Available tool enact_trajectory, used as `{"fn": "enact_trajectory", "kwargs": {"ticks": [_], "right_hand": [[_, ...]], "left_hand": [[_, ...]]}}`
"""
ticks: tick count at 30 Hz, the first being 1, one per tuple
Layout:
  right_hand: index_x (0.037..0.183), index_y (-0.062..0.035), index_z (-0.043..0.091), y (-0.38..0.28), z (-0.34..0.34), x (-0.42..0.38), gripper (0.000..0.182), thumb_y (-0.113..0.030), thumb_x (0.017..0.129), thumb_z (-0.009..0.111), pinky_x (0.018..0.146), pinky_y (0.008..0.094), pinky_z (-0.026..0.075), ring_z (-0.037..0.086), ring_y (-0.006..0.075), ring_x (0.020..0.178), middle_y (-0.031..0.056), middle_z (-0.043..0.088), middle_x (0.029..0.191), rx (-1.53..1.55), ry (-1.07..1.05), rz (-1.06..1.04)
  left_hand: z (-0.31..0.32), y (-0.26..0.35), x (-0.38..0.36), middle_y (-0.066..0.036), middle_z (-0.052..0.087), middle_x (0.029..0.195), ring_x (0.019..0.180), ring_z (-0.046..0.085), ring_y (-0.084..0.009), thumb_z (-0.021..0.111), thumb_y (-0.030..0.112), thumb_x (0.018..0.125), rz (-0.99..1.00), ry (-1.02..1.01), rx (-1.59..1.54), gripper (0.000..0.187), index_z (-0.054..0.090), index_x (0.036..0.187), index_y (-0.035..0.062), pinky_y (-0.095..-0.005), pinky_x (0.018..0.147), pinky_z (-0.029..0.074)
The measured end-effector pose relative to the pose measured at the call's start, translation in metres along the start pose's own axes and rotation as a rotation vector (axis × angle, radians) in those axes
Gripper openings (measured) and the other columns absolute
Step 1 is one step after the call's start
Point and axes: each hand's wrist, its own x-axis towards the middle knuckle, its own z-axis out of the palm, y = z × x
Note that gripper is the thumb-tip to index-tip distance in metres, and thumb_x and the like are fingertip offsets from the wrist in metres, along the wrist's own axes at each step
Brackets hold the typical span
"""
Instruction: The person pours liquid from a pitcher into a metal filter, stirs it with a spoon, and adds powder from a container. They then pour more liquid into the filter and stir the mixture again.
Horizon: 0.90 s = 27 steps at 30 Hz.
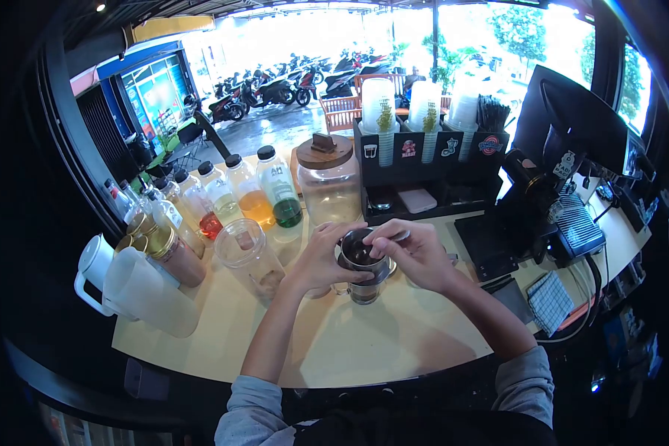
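A clear glass vessel with dark contents (362, 253) stands near the middle of the counter. My left hand (325, 258) is wrapped round its upper left side, fingers and thumb against the rim. Over the right side of the rim, my right hand (412, 253) is closed in a pinch on a thin metal handle (400, 236), which looks like a spoon's; its lower end is hidden. Left of my left hand stands an open clear jar (249, 256) with something brown at its bottom. Behind my hands is a large glass jar (330, 182) with a wooden lid.
Syrup bottles (254, 195) line the counter's back left, beside pitchers (145, 286). A black cup organizer (430, 167) stands at the back. On the right are a black grinder (524, 193), a monitor (569, 123) and a checked cloth (551, 302). The wooden counter (334, 349) has a curved front edge.
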Motion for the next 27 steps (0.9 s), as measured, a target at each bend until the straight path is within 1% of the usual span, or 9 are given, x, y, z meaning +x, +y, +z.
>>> {"fn": "enact_trajectory", "kwargs": {"ticks": [5,6,7,13,16,18,23,26,27], "right_hand": [[0.096,-0.001,0.066,-0.012,0.005,0.0,0.012,-0.008,0.086,0.067,0.068,0.0304,0.052,0.064,0.0212,0.075,0.0096,0.065,0.09,-0.318,-0.076,-0.234],[0.096,-0.001,0.066,-0.013,0.006,-0.001,0.012,-0.008,0.086,0.067,0.068,0.0304,0.052,0.064,0.0212,0.075,0.0096,0.065,0.09,-0.322,-0.073,-0.238],[0.096,-0.0012,0.066,-0.015,0.008,-0.001,0.013,-0.007,0.085,0.068,0.068,0.0307,0.052,0.064,0.0211,0.076,0.009,0.064,0.093,-0.341,-0.066,-0.27],[0.101,-0.0019,0.069,-0.023,0.009,-0.007,0.019,-0.008,0.083,0.071,0.072,0.028,0.053,0.063,0.017,0.081,0.0096,0.059,0.099,-0.404,-0.042,-0.226],[0.107,-0.0042,0.063,-0.025,-0.001,-0.011,0.024,-0.006,0.084,0.069,0.067,0.0291,0.05,0.059,0.0143,0.077,0.0083,0.054,0.103,-0.389,-0.049,-0.228],[0.113,-0.0059,0.06,-0.018,-0.019,-0.022,0.029,-0.008,0.085,0.067,0.068,0.029,0.05,0.058,0.0142,0.076,0.0089,0.054,0.105,-0.436,0.013,-0.03],[0.109,-0.0019,0.06,0.079,-0.09,-0.078,0.022,-0.01,0.089,0.057,0.077,0.0389,0.05,0.062,0.0357,0.085,0.0201,0.059,0.105,-0.921,0.236,0.003],[0.101,0.0012,0.062,0.1,-0.099,-0.11,0.018,-0.013,0.091,0.056,0.078,0.0398,0.049,0.063,0.0368,0.086,0.02,0.063,0.092,-0.683,0.181,0.342],[0.101,0.0012,0.062,0.099,-0.096,-0.115,0.018,-0.013,0.091,0.056,0.078,0.0398,0.049,0.063,0.0368,0.086,0.02,0.063,0.092,-0.683,0.182,0.343]], "left_hand": [[-0.004,0.02,-0.003,-0.008,0.059,0.116,0.114,0.053,-0.0286,0.088,0.038,0.055,0.099,0.135,0.035,0.081,0.056,0.125,0.0118,-0.0419,0.103,0.036],[-0.008,0.029,-0.004,-0.008,0.059,0.116,0.113,0.053,-0.0289,0.087,0.038,0.056,0.163,0.205,0.073,0.079,0.056,0.123,0.0118,-0.0421,0.102,0.037],[-0.01,0.037,-0.004,-0.007,0.061,0.109,0.108,0.056,-0.0283,0.084,0.032,0.063,0.233,0.253,0.081,0.058,0.061,0.112,0.0101,-0.0434,0.102,0.038],[-0.011,0.042,-0.009,-0.004,0.062,0.089,0.092,0.06,-0.0244,0.073,0.015,0.078,0.329,0.255,0.323,0.018,0.067,0.093,0.0078,-0.0449,0.1,0.039],[-0.008,0.043,-0.007,-0.004,0.06,0.087,0.088,0.059,-0.0233,0.071,0.013,0.08,0.363,0.302,0.347,0.016,0.067,0.094,0.0086,-0.0427,0.097,0.041],[-0.007,0.042,-0.006,-0.004,0.059,0.084,0.085,0.059,-0.0232,0.071,0.012,0.08,0.353,0.337,0.329,0.014,0.068,0.093,0.0078,-0.0412,0.093,0.043],[-0.012,0.037,-0.001,-0.007,0.057,0.074,0.075,0.058,-0.0252,0.071,0.01,0.08,0.351,0.489,0.261,0.009,0.068,0.086,0.0037,-0.0376,0.078,0.044],[-0.013,0.035,-0.001,-0.007,0.057,0.072,0.074,0.058,-0.0256,0.071,0.009,0.081,0.292,0.544,0.203,0.008,0.068,0.086,0.0034,-0.0377,0.077,0.045],[-0.013,0.035,-0.001,-0.007,0.057,0.072,0.074,0.058,-0.0256,0.071,0.009,0.081,0.293,0.542,0.202,0.008,0.068,0.086,0.0034,-0.0377,0.077,0.045]]}}
